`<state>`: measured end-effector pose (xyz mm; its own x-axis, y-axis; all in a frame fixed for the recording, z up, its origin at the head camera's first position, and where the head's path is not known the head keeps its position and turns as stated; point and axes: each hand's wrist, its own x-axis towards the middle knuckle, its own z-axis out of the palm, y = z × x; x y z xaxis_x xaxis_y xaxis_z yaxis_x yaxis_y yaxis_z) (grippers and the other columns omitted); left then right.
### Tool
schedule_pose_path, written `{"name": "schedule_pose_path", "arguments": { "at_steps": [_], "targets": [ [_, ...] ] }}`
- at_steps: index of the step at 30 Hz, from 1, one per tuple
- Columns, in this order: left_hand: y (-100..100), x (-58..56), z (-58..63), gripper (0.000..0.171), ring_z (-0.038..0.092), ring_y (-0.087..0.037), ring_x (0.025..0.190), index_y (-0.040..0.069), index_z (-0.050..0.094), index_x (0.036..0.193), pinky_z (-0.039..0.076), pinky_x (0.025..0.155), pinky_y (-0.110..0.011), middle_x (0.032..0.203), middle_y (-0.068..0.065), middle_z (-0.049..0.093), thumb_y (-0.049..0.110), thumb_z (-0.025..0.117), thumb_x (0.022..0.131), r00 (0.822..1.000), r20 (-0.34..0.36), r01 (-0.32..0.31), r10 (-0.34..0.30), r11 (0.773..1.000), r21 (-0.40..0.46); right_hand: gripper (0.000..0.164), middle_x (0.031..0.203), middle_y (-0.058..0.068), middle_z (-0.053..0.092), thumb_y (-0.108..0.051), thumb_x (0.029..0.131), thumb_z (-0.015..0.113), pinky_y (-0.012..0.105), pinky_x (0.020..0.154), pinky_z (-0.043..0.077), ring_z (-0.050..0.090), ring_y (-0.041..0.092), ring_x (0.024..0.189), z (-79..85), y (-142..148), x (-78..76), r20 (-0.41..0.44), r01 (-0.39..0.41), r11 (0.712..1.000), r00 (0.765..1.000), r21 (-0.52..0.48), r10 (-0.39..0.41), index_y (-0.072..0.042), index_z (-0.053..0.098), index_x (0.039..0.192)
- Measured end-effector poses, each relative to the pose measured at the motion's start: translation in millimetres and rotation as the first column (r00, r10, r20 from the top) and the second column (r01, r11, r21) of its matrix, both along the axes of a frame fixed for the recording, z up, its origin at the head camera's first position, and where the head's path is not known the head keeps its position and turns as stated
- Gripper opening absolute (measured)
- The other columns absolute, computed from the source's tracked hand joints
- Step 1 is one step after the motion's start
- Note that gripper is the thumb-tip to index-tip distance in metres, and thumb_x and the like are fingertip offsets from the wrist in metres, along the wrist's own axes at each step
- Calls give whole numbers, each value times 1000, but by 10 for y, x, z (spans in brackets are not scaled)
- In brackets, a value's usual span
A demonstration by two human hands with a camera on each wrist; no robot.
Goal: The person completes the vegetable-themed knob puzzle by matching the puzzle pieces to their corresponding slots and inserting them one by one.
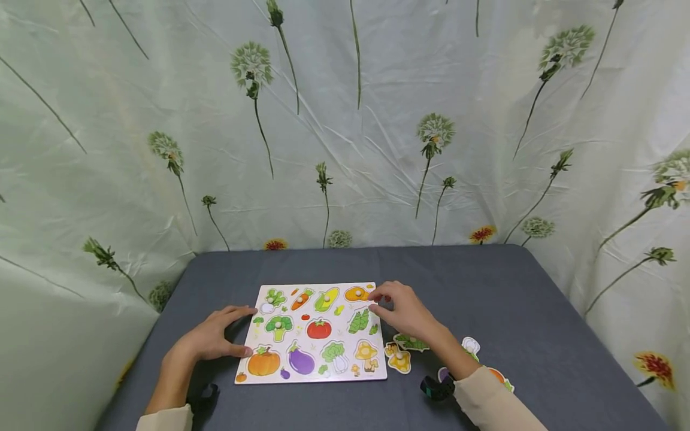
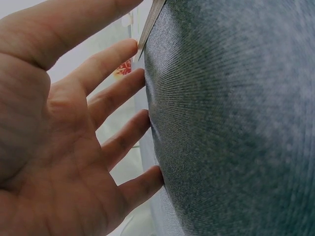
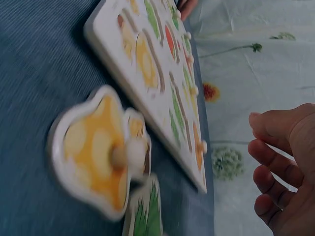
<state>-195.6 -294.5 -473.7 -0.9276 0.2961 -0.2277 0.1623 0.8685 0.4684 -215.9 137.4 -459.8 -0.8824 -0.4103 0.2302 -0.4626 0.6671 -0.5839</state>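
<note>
A white wooden vegetable puzzle board (image 1: pixel 296 353) lies on the table. Knobbed pieces sit in its upper part, among them the carrot piece (image 1: pixel 302 299), the corn piece (image 1: pixel 327 299) and the broccoli piece (image 1: pixel 279 327). My left hand (image 1: pixel 212 335) is spread at the board's left edge, its thumb and forefinger touching the rim. By the upper right corner, close to the orange oval piece (image 1: pixel 356 294), hovers my right hand (image 1: pixel 401 308), fingers loosely bent with nothing between them. A knobbed mushroom piece (image 3: pixel 93 147) lies loose just right of the board.
Beside the mushroom piece is a loose green piece (image 1: pixel 411 342). More loose pieces, including a white-and-green one (image 1: pixel 471 345) and an orange one (image 1: pixel 497 376), lie partly hidden under the right forearm. A flower-print curtain (image 1: pixel 345 131) hangs behind the dark grey table (image 1: pixel 323 266).
</note>
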Motion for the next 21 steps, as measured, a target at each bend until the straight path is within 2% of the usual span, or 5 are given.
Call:
{"name": "schedule_pose_path", "arguments": {
  "at_steps": [9,16,21],
  "targets": [
    [14,1,-12,92,36,-48,132,20,48,143,38,93,-68,146,-18,41,54,84,65,1000,-4,4,-4,1000,0,18,96,-12,65,-26,88,73,31,74,44,56,15,86,-48,408,74,-49,81,996,996,32,-79,-19,73,104],
    [12,6,-10,93,36,-47,132,21,48,143,37,94,-69,146,-18,41,53,85,64,1000,7,-19,19,1000,-13,18,96,-13,64,-26,88,72,30,72,44,52,12,84,-56,708,135,-39,136,989,990,57,-134,-20,73,106],
    [17,8,-13,93,36,-47,131,22,49,143,37,93,-69,146,-18,41,53,85,63,1000,6,-18,18,1000,-14,18,97,-9,65,-23,88,73,29,70,43,52,13,83,-74,892,180,-31,159,986,987,55,-157,-17,73,105]
  ]
}}
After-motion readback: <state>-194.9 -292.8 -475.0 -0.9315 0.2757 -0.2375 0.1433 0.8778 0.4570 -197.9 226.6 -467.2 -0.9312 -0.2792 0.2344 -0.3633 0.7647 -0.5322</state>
